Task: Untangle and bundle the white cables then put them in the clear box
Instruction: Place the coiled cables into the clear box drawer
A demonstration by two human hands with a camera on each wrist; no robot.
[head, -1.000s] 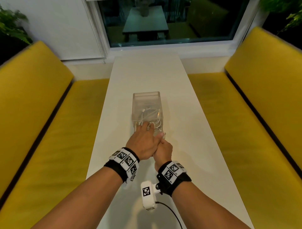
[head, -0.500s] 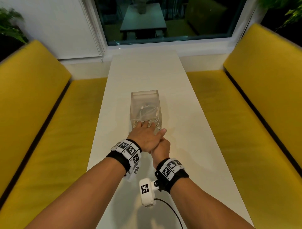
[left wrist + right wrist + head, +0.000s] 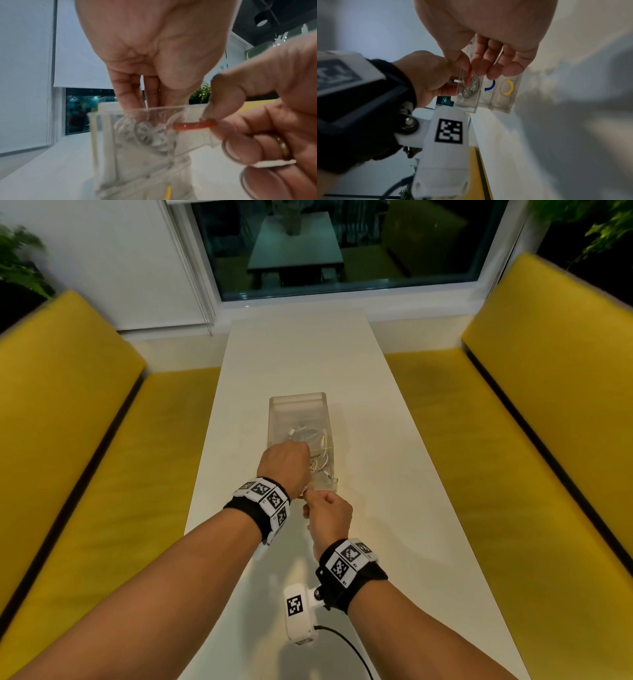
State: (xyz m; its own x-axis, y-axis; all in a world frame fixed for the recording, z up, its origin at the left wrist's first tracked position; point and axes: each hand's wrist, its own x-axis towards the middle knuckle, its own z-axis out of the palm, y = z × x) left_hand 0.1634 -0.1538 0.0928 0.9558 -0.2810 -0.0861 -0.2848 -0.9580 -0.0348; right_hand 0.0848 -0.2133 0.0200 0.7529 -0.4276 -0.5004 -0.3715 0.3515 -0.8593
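though the thin white cables (image 3: 310, 440) already lie coiled in the clear rectangular plastic box (image 3: 297, 402) mid-table, they look light, springy and slippery. the left hand (image 3: 283, 462) reaches in, fingers curled among them; whether it grips them is hidden. the right hand (image 3: 329, 513) pinches a small red ring (image 3: 194, 125) at the box's near edge. best grasped around the whole bundle.

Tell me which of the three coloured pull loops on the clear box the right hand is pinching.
The red loop, pinched by the right hand; the blue loop and yellow loop sit untouched.
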